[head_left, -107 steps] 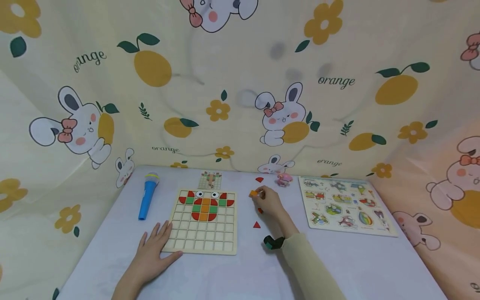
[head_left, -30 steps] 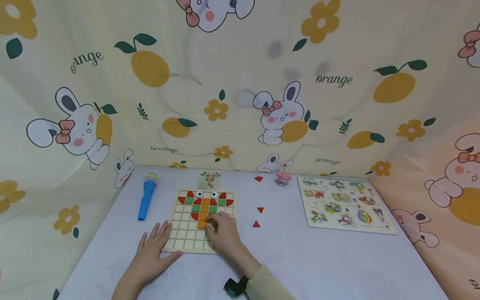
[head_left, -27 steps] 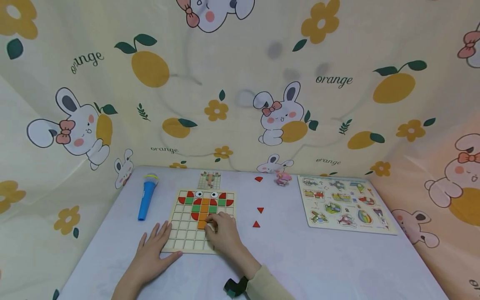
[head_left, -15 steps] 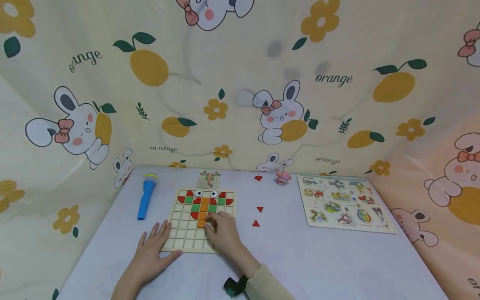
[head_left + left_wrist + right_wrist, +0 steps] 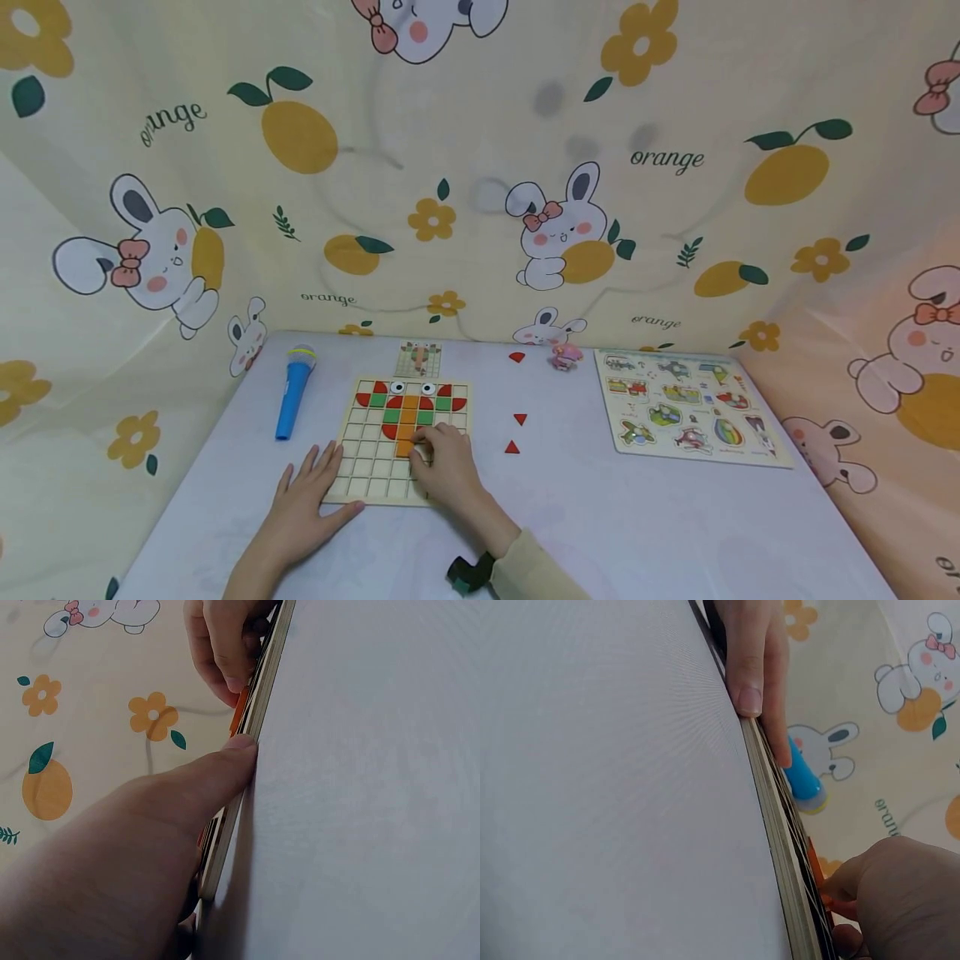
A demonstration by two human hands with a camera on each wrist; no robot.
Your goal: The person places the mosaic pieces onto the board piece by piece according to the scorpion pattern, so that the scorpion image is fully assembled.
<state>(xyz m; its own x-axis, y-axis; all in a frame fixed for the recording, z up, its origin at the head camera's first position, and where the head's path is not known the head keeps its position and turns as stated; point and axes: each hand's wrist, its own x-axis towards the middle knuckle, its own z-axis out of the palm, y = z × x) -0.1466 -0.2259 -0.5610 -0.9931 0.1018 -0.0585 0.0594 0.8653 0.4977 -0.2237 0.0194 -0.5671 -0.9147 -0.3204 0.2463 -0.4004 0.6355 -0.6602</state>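
Note:
A wooden grid board point(image 5: 375, 468) lies on the table with red, green and orange tiles and two eye tiles in its upper rows. My left hand point(image 5: 300, 500) rests on the board's lower left corner with straight, spread fingers; its thumb point(image 5: 217, 772) lies on the near edge. Over the middle of the board, my right hand point(image 5: 450, 471) pinches an orange square tile point(image 5: 403, 449) below the orange column. In the left wrist view that tile point(image 5: 240, 709) stands slightly above the grid at the fingertips. The right hand covers some cells at the board's right side.
Two red triangles point(image 5: 512, 447) and a red quarter-round tile point(image 5: 517, 357) lie right of the board. A pattern card point(image 5: 418, 360) is behind it. Also around are a blue toy microphone point(image 5: 292, 396), a pink figurine point(image 5: 566, 357) and a picture puzzle board point(image 5: 690, 408).
Since the earliest frame, the right hand has carried the orange tile left from the loose tiles onto the board. Over the last second both hands stay in place.

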